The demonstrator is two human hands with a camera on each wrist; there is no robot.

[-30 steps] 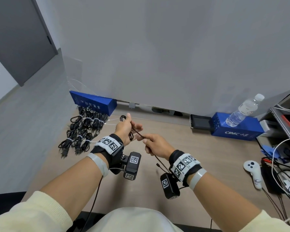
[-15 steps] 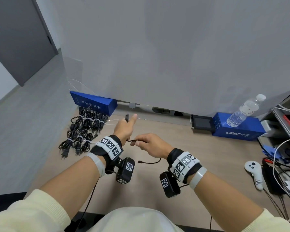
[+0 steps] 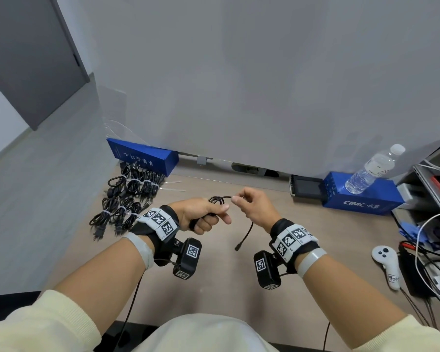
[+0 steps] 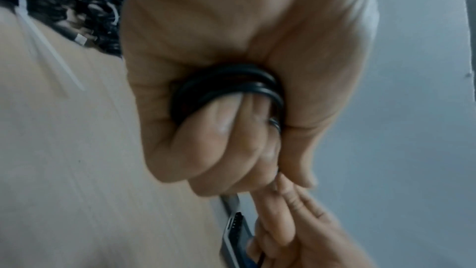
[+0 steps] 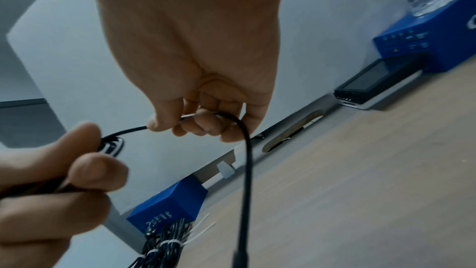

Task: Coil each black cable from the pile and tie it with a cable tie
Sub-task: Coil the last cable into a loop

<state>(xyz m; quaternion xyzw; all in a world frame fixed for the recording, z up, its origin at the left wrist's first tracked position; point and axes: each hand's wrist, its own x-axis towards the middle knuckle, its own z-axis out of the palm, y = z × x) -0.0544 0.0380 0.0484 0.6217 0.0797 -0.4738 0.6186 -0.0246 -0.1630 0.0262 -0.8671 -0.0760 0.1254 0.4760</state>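
Head view: left hand (image 3: 203,214) fisted round coiled black cable (image 3: 219,199), held above desk (image 3: 302,250) — right hand (image 3: 254,207) pinching free strand, plug end dangling.

Left wrist view: coil loops mostly buried under curled fingers (image 4: 226,134); blurred.

Right wrist view: thumb and fingertips (image 5: 159,126) pinching strand — lower cable cut off at frame edge.

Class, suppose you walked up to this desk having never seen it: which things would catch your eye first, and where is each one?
First, at the centre above the desk, the left hand grips a black cable wound into loops, while the right hand pinches its loose end, whose plug dangles. Next, the tied cable bundles lying at the far left, and the water bottle standing on a blue box at the right.
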